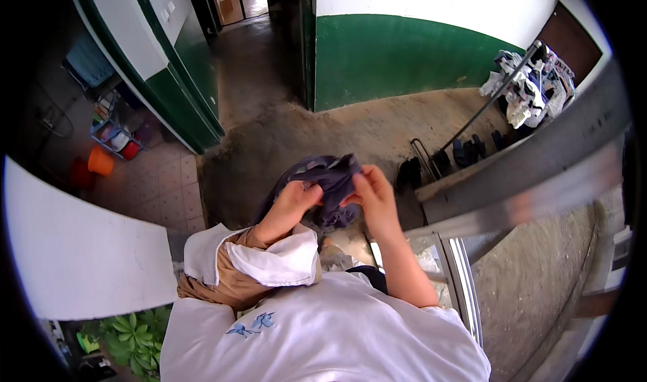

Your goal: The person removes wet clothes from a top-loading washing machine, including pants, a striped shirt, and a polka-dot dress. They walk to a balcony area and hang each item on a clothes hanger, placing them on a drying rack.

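Observation:
A dark purple-grey garment (335, 216) hangs bunched in front of me, held up between both hands. My left hand (290, 208) grips its near left side, thumb pressed on the cloth. At its upper right edge, my right hand (376, 198) pinches the fabric between thumb and fingers. Draped over my left forearm are a brown garment (237, 279) and a white garment (280, 259). The garment's lower folds and some of my fingertips are hidden, so its exact kind does not show.
A heap of clothes (532, 89) hangs at the far right by a metal pole (482, 109), with dark shoes (465, 151) below. To the left, an orange bucket (100, 160) stands beside a small rack (114, 136). A doorway opens ahead; green leaves (131, 338) lie lower left.

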Demonstrator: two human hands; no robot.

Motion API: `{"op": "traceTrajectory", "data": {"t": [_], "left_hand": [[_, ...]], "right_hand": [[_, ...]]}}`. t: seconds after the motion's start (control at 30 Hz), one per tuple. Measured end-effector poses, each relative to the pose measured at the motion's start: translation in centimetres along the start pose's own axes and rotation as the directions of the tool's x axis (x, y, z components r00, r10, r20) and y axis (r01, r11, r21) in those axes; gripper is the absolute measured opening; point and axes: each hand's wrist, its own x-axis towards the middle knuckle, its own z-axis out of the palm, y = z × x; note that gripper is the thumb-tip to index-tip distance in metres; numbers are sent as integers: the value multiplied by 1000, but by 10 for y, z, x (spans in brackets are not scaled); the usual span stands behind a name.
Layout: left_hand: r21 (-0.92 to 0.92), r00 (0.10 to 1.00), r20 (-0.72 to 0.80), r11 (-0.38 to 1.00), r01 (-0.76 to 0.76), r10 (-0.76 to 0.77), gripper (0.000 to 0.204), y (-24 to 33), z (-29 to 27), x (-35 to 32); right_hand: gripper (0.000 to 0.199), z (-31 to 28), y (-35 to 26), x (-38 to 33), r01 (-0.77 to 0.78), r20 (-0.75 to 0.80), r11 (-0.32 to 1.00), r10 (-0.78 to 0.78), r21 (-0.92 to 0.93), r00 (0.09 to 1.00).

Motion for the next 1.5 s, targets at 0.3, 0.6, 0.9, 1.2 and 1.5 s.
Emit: {"op": "traceTrajectory", "data": {"t": [0.3, 0.6, 0.9, 1.2, 1.5], "left_hand": [[644, 987, -108, 765, -23, 120, 46, -33, -68, 202], [220, 986, -50, 965, -145, 160, 30, 16, -169, 429], [441, 706, 670, 888, -131, -229, 59, -35, -143, 604], [-140, 623, 619, 713, 687, -479, 22, -68, -34, 788], [-31, 763, 599, 946, 324, -242, 23, -24, 50, 951]], "right_hand": [[17, 3, -143, 223, 425, -11, 885, -431, 189, 902], [10, -204, -182, 378, 483, -599, 876, -382, 10, 704], [23, -184, -192, 455, 504, -422, 860, -489, -84, 764], [31, -271, -150, 493, 74, 259, 970, -12, -231, 966], [25, -440, -185, 576, -146, -763, 958, -99, -246, 638]]}}
